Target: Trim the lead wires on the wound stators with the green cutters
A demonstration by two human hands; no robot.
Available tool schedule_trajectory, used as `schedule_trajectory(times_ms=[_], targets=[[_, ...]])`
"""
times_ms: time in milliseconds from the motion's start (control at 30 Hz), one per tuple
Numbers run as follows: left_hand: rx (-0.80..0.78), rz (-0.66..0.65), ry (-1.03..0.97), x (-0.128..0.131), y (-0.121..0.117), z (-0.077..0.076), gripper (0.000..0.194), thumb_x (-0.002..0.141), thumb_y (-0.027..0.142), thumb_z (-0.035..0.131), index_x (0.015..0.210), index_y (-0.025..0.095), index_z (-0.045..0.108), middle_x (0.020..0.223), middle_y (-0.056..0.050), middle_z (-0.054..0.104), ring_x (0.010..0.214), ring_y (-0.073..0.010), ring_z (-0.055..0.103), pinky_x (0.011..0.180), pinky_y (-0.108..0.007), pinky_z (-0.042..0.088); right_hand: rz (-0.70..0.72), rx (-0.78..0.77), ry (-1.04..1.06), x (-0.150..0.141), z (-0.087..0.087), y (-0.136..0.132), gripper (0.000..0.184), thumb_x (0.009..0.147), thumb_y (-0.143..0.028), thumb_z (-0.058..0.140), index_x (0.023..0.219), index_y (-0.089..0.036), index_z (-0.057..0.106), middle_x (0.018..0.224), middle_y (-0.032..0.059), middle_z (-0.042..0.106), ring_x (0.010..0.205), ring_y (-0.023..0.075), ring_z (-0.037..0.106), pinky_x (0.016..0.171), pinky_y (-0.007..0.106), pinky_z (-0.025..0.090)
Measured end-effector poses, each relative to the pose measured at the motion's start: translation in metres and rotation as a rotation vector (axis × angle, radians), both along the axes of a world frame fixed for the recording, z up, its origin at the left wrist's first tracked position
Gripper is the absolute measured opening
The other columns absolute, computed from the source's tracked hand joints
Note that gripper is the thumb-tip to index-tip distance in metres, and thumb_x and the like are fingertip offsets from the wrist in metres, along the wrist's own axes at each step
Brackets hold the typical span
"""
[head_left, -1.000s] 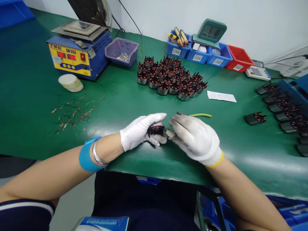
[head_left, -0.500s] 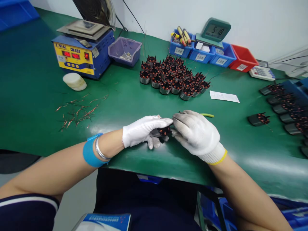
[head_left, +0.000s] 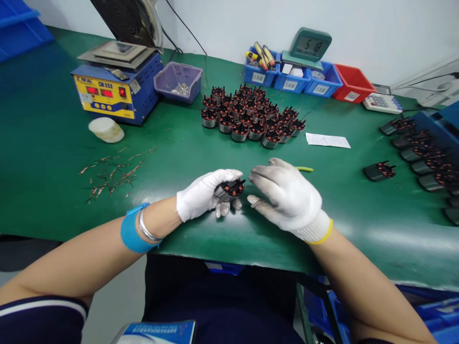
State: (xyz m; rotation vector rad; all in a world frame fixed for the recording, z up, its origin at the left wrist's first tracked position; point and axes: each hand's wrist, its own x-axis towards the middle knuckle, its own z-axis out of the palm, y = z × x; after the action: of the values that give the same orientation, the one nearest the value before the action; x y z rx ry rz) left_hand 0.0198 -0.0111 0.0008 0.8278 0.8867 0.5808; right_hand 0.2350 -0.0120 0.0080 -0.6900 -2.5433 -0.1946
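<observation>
White-gloved left hand [head_left: 204, 196] grips a small round stator [head_left: 229, 189], black plastic with copper windings, just above the green mat [head_left: 53, 143]; greyed knit right hand [head_left: 287, 196] sits just beside it, fingers loosely spread, its grasp unclear

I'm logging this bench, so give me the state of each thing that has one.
left hand: gloved, closed around wound coil part
wound coil part: held, tilted
right hand: gloved, fingers spread beside the part
blue machine: displays lit
clock: reads 5:18
coil batch: standing upright
</observation>
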Motion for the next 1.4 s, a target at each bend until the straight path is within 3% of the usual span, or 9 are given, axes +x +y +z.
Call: schedule_trajectory(times_ms=[267, 533, 667, 800, 900, 1000, 1100, 1267, 1400], targets=[[0.051, -0.063, -0.031, 0.002, -0.003, -0.005, 0.029, 0.077, 0.043, 0.057, 0.086, 0.015, 0.052, 0.059, -0.006, 0.069, 0.033, -0.0131, 0.054, 0.028, -0.018, 0.040, -0.144, -0.267, 0.154, -0.015, -0.013, -0.012, 0.021, 0.091, -0.026, 0.049, 0.100, -0.014, 0.063, 0.098, 0.0128, 0.069, 0.087, 0.0247, 0.064, 0.081, 0.040, 0.051], [0.164, -0.164, 0.109, -0.002, -0.004, -0.003, 0.025, 0.074, 0.037, 0.057, 0.086, 0.015, 0.055, 0.065, -0.006, 0.070, 0.037, -0.0146, 0.056, 0.032, -0.022, 0.043, -0.154, -0.986, 0.181, -0.009, -0.003, -0.010, 0.025, 0.090, -0.030, 0.048, 0.075, -0.017, 0.062, 0.070, 0.0014, 0.063, 0.062, 0.0127, 0.055, 0.058, 0.024, 0.040], [0.328, -0.094, 0.275, -0.009, 0.002, -0.003, 0.025, 0.074, 0.035, 0.055, 0.086, 0.014, 0.061, 0.071, -0.005, 0.071, 0.048, -0.0156, 0.061, 0.040, -0.024, 0.045, -0.250, -1.131, 0.219, 0.015, 0.006, 0.001, 0.028, 0.087, -0.038, 0.050, 0.074, -0.017, 0.063, 0.069, 0.0028, 0.064, 0.061, 0.0151, 0.056, 0.057, 0.027, 0.042], [0.603, 0.010, 0.538, -0.018, 0.018, -0.005, 0.029, 0.074, 0.037, 0.054, 0.087, 0.016, 0.067, 0.078, -0.003, 0.071, 0.068, -0.0169, 0.063, 0.063, -0.028, 0.051, -0.535, -1.000, 0.086, 0.040, 0.013, 0.014, 0.035, 0.086, -0.048, 0.050, 0.081, -0.018, 0.067, 0.074, 0.0057, 0.066, 0.067, 0.0207, 0.060, 0.062, 0.033, 0.046], [0.751, 0.016, 0.859, -0.031, 0.035, -0.010, 0.034, 0.075, 0.039, 0.052, 0.096, 0.019, 0.070, 0.088, -0.004, 0.072, 0.084, -0.0221, 0.064, 0.081, -0.036, 0.051, -0.841, -0.715, -0.171, 0.057, 0.012, 0.025, 0.053, 0.075, -0.059, 0.062, 0.111, -0.021, 0.067, 0.107, 0.0110, 0.067, 0.092, 0.0325, 0.063, 0.077, 0.044, 0.050], [0.882, -0.003, 1.059, -0.049, 0.054, -0.015, 0.035, 0.076, 0.035, 0.049, 0.095, 0.020, 0.074, 0.102, -0.006, 0.071, 0.111, -0.0272, 0.058, 0.100, -0.042, 0.044, -0.884, -0.616, -0.410, 0.073, 0.005, 0.034, 0.102, 0.058, -0.064, 0.074, 0.142, -0.014, 0.047, 0.143, 0.0211, 0.045, 0.125, 0.0447, 0.045, 0.096, 0.053, 0.045], [0.867, -0.057, 1.080, -0.063, 0.064, -0.011, 0.034, 0.074, 0.028, 0.047, 0.090, 0.018, 0.075, 0.106, -0.006, 0.072, 0.118, -0.0266, 0.055, 0.103, -0.039, 0.043, -0.840, -0.668, -0.505, 0.083, -0.001, 0.039, 0.124, 0.051, -0.063, 0.079, 0.151, -0.008, 0.029, 0.152, 0.0245, 0.030, 0.136, 0.0451, 0.032, 0.107, 0.051, 0.039], [0.867, 0.119, 1.053, -0.057, 0.048, 0.005, 0.054, 0.073, 0.044, 0.061, 0.121, 0.020, 0.064, 0.123, -0.006, 0.065, 0.114, -0.0250, 0.060, 0.100, -0.036, 0.047, -0.860, -0.710, -0.512, 0.067, 0.006, 0.029, 0.104, 0.060, -0.057, 0.074, 0.147, -0.012, 0.039, 0.141, 0.0227, 0.045, 0.119, 0.0426, 0.052, 0.095, 0.048, 0.048], [1.041, 0.098, 1.209, -0.042, 0.035, 0.004, 0.040, 0.073, 0.040, 0.062, 0.109, 0.022, 0.067, 0.114, -0.005, 0.068, 0.107, -0.0246, 0.063, 0.095, -0.036, 0.049, -0.923, -0.663, -0.601, 0.033, 0.021, 0.012, 0.062, 0.069, -0.051, 0.064, 0.125, -0.025, 0.059, 0.118, 0.0129, 0.062, 0.097, 0.0375, 0.062, 0.069, 0.044, 0.051]])
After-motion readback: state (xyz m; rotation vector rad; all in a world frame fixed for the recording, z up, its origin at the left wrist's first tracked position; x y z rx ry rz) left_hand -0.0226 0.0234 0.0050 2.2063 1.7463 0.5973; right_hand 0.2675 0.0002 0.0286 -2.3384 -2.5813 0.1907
